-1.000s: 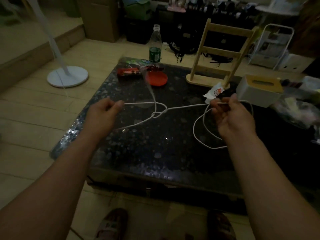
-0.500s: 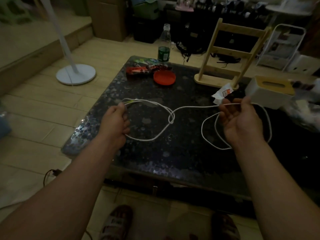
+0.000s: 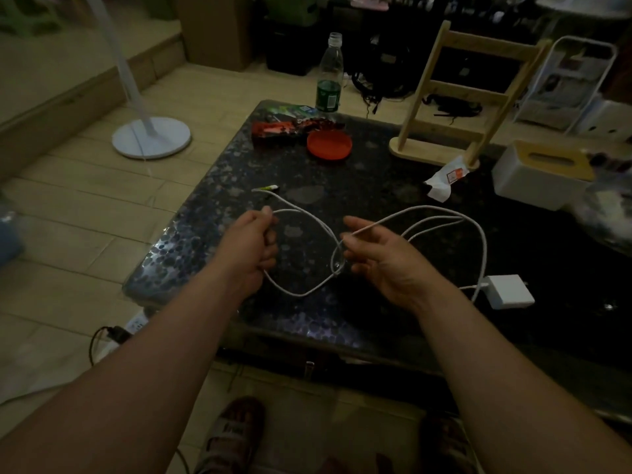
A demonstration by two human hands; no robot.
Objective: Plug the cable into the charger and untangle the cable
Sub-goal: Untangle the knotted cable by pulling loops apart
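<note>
Right now my left hand [image 3: 251, 246] is clenched around the cable [image 3: 444, 213]; my right hand [image 3: 383, 258], nearer the knot [image 3: 337, 260], pinches the strand beside it.

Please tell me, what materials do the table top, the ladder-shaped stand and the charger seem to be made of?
Table top: probably polished stone or an imitation, dark and speckled, with glossy reflections near the front edge.
Ladder-shaped stand: pale wood, perhaps bamboo, matte, light tan rails and base.
Charger: most likely white plastic, smooth, a plain block with metal prongs, the white cable leading into it.
</note>
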